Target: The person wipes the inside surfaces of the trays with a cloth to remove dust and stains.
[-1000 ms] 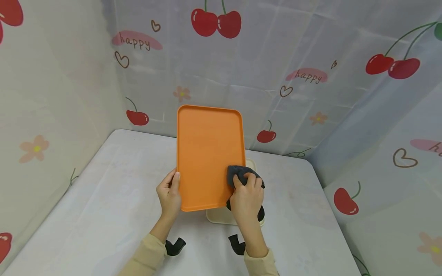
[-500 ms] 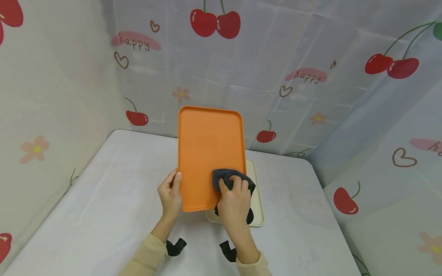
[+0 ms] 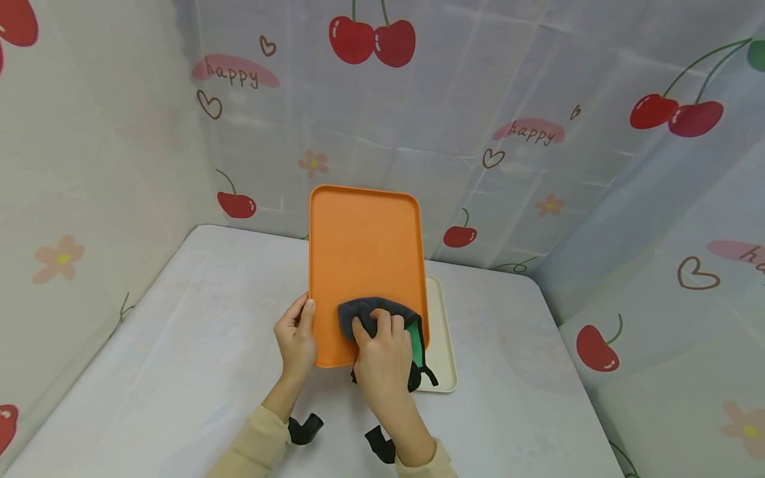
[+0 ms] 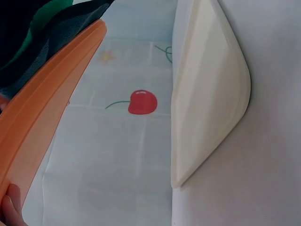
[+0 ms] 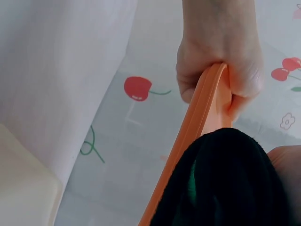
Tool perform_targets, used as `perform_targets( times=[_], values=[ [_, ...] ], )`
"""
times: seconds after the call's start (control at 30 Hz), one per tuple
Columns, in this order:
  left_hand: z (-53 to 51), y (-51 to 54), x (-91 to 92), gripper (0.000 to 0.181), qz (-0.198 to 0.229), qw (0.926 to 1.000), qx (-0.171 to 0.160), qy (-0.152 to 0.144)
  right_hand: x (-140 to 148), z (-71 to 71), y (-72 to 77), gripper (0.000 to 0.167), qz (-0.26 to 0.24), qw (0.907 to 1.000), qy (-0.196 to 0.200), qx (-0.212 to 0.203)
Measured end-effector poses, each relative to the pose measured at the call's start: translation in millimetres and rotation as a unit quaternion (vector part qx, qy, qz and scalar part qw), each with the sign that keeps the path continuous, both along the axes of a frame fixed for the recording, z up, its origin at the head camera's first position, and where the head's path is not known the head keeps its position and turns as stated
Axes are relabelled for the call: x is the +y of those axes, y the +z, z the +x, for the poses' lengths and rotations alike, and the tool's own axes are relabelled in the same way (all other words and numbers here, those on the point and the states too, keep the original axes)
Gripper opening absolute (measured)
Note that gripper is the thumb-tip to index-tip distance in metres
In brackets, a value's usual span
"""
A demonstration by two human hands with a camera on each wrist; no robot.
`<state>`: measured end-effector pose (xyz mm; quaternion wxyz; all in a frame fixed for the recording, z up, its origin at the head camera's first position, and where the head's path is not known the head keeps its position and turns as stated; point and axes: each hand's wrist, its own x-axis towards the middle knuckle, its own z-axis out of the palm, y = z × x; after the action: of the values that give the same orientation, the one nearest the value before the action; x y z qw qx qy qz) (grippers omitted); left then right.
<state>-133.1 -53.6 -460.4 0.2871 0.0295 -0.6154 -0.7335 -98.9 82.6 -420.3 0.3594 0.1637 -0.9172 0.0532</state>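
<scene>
My left hand (image 3: 297, 338) grips the left edge of an orange tray (image 3: 367, 245), thumb on the front face, and holds it tilted up above the table. My right hand (image 3: 385, 365) holds a bunched dark grey cloth (image 3: 358, 312) with a green part and black edging, pressed to the tray's lower front. In the left wrist view the tray (image 4: 51, 89) shows edge-on, with the cloth (image 4: 51, 42) against its face. The right wrist view has the cloth (image 5: 230, 174) close up and the left hand (image 5: 221, 52) on the tray's rim. Most right fingertips are hidden by the cloth.
Behind the orange tray, a cream tray (image 3: 441, 332) lies flat on the white table (image 3: 508, 378), partly covered from view. Black straps (image 3: 305, 429) show at both wrists. A curtain printed with cherries (image 3: 460, 236) stands around the table.
The right hand has slid the cloth leftward across the tray's lower part, from its right edge toward the middle. More of the cream tray shows. The left hand and orange tray have barely moved.
</scene>
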Motion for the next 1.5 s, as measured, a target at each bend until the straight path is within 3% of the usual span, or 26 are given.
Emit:
perform_targets(
  times=[0.3, 0.6, 0.87, 1.5],
  values=[
    [0.4, 0.2, 2.1, 0.033, 0.021, 0.9997, -0.005, -0.008, -16, 12.3, 0.3, 0.039, 0.041, 0.9986, 0.032, -0.001],
    [0.8, -0.4, 1.2, 0.033, 0.014, 0.9998, -0.014, 0.001, -27, 16.4, -4.2, 0.029, 0.049, 0.9966, 0.055, 0.038],
    [0.5, 2.1, 1.0, 0.033, 0.017, 0.9998, -0.009, 0.009, -25, 16.3, -1.4, 0.038, 0.033, 0.998, 0.048, 0.025],
    [-0.8, -1.4, -1.6, 0.033, 0.013, 0.9999, -0.003, 0.01, -6, 11.3, -0.9, 0.038, 0.014, 0.9998, 0.016, 0.004]
  ],
)
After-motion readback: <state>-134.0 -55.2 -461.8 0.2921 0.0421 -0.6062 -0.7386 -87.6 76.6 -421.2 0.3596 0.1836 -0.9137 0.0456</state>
